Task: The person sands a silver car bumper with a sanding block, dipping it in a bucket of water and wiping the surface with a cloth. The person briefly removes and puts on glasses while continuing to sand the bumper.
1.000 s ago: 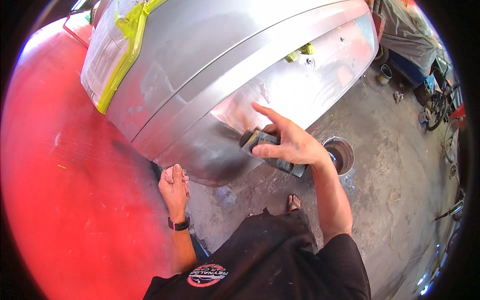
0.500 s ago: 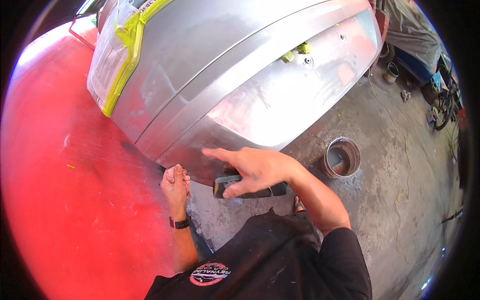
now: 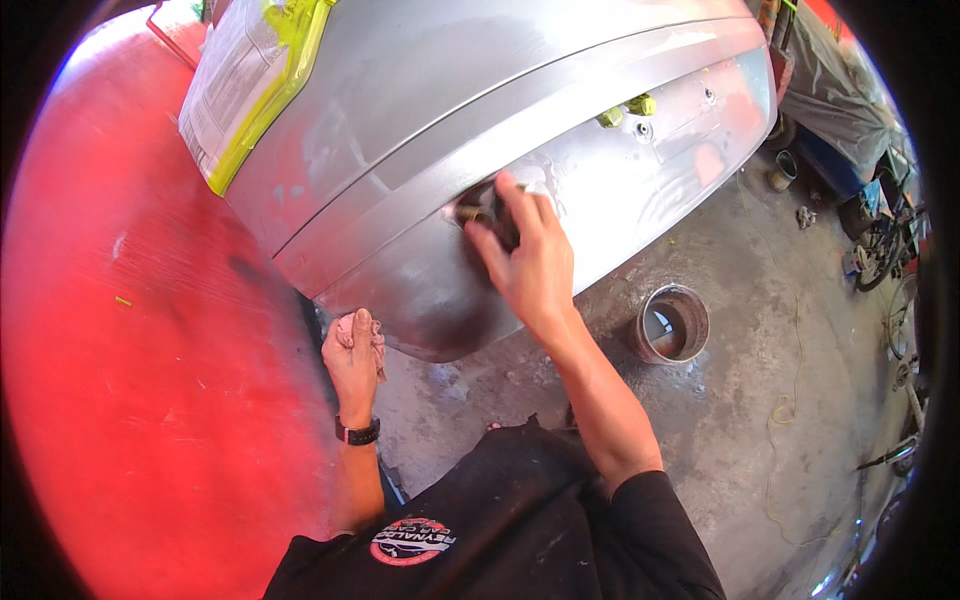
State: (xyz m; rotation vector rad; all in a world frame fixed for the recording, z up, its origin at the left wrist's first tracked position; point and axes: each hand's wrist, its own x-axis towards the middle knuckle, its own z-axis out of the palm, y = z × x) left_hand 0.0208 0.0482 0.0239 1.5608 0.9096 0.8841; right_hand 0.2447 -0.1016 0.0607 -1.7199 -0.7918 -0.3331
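A silver car body panel with patchy grey and pinkish areas curves in front of me. My right hand is closed around a dark sanding block, which lies against the panel near the corner of its recessed bright section. Fingers and thumb hide part of the block. At the panel's lower left edge, my left hand grips a crumpled pinkish rag. That hand's wrist wears a dark watch.
A red car surface fills the left side. Yellow tape edges masking paper on the panel. To the right, a bucket of murky liquid stands on the concrete floor. Hoses and clutter lie at the far right.
My right hand has moved up and forward with the sanding block, from below the panel's lower edge onto its surface. My left hand stays near the lower left edge with the rag.
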